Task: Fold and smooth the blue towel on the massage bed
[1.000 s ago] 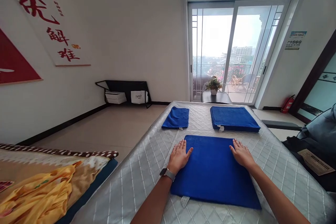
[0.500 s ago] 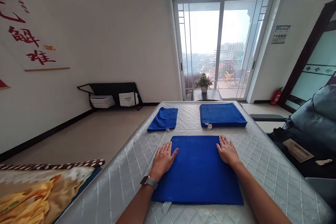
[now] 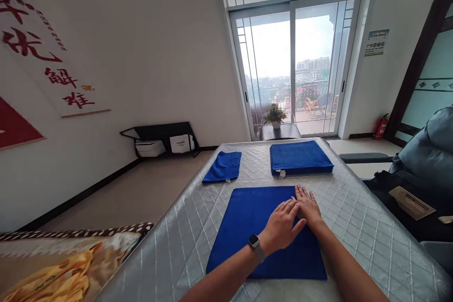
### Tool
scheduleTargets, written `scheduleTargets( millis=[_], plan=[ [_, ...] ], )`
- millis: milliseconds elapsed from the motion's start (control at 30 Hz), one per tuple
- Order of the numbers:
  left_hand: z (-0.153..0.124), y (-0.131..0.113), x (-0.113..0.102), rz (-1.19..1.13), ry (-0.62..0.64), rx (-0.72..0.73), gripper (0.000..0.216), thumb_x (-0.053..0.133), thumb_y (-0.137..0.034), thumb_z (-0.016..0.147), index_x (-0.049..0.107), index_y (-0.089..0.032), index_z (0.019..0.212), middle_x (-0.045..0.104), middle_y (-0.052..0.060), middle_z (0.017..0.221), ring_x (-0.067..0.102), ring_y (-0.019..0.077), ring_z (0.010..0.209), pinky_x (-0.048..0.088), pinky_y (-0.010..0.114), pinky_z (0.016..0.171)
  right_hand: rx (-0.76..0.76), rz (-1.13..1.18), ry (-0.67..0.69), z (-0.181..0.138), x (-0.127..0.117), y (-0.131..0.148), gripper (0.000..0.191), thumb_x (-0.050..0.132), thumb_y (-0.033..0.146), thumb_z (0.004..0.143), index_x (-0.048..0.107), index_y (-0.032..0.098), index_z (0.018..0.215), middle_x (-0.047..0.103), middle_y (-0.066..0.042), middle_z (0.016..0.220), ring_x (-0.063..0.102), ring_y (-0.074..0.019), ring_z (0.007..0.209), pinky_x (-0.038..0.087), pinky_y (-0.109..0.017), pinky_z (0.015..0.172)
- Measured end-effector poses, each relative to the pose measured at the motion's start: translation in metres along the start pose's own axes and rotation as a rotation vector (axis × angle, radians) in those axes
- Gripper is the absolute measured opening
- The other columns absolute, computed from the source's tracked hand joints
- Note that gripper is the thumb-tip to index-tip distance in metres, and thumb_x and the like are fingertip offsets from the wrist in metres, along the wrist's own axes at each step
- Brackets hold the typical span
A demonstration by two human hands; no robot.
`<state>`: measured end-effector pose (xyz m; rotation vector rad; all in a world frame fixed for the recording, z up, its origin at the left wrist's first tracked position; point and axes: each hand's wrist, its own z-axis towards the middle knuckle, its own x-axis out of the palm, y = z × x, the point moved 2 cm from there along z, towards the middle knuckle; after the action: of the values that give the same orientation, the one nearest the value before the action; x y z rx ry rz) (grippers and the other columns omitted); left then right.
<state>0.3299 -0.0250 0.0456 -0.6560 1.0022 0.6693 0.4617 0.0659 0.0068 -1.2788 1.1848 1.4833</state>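
Observation:
A blue cloth (image 3: 247, 217), folded into a flat rectangle, lies on the silver quilted mattress (image 3: 177, 231) right in front of me. My right hand (image 3: 307, 205) rests flat on its far right corner, fingers stretched out. Over the right half of the cloth is my left hand (image 3: 283, 224), wearing a watch; its fingers are extended and meet the right hand's fingers. Whether the left palm presses on the cloth I cannot tell. Beyond lie a stack of folded blue cloths (image 3: 300, 156) at the right and a smaller, rumpled blue cloth (image 3: 223, 166) at the left.
A dark armchair (image 3: 424, 151) stands along the right side. A potted plant (image 3: 275, 114) sits on a chair before the sliding glass door (image 3: 295, 71). At lower left, a yellow cloth or bag (image 3: 63, 273) lies on patterned bedding. A black rack (image 3: 163, 132) holds white boxes by the wall.
My left hand has left the cloth's left edge and crossed to the right, over to my right hand. The right hand keeps its place. The view has tilted and turned slightly left.

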Motion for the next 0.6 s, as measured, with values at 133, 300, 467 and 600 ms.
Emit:
scheduleTargets(
  millis=[133,300,467,600],
  plan=[
    [0.052,0.023,0.033,-0.080,-0.001,-0.125,0.060,0.022,-0.050,0.107,0.040,-0.017,0.154,0.048,0.016,0.155,0.042,0.0254,0.146,0.034,0.049,0.121,-0.037,-0.055,-0.014,0.000,0.007,-0.006,0.065,0.030,0.021,0.096,0.027,0.016,0.162,0.019,-0.008,0.169,0.012,-0.0235,0.156,0.012,-0.048,0.125],
    [0.066,0.043,0.056,-0.064,0.097,-0.238,0.066,0.015,-0.053,0.106,0.037,-0.015,0.156,0.043,0.015,0.159,0.036,0.0252,0.149,0.030,0.049,0.123,-0.030,-0.061,-0.019,0.001,0.008,-0.006,0.066,0.028,0.021,0.097,0.025,0.013,0.162,0.019,-0.009,0.169,0.013,-0.0234,0.156,0.012,-0.047,0.126],
    [0.040,0.070,0.044,0.043,0.167,-0.329,0.074,0.012,-0.058,0.104,0.031,-0.012,0.159,0.035,0.013,0.164,0.021,0.0245,0.155,0.022,0.045,0.126,0.016,-0.013,-0.011,0.003,0.002,0.000,0.066,0.021,0.036,0.102,0.022,0.008,0.161,0.019,-0.011,0.168,0.013,-0.0240,0.156,0.008,-0.047,0.126],
    [0.009,0.109,0.022,0.115,0.151,-0.423,0.077,0.010,-0.061,0.103,0.033,-0.011,0.158,0.036,0.014,0.163,0.024,0.0246,0.154,0.023,0.044,0.126,0.042,0.001,-0.012,0.005,0.002,0.001,0.068,0.021,0.042,0.103,0.021,0.009,0.162,0.018,-0.010,0.169,0.013,-0.0235,0.156,0.005,-0.046,0.126]
  ],
)
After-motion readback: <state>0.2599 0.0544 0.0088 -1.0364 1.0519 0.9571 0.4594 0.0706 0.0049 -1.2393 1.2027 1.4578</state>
